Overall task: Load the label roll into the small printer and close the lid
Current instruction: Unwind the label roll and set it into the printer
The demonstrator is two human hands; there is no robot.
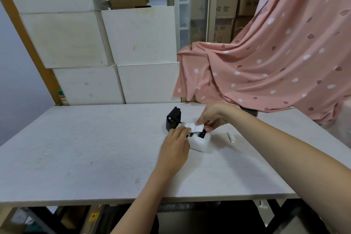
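Observation:
A small white printer sits on the pale table, right of centre, with a dark panel and a red light on its top. A white strip of labels stretches across its upper side. My left hand rests against the printer's left side with fingertips pressing on the strip's left end. My right hand reaches in from the right and pinches the strip's right end. The roll itself and the lid's state are hidden behind my hands.
A black boxy device stands just behind and left of the printer. A small white cylinder lies to the right. Stacked white boxes line the back edge; pink patterned cloth drapes over the back right.

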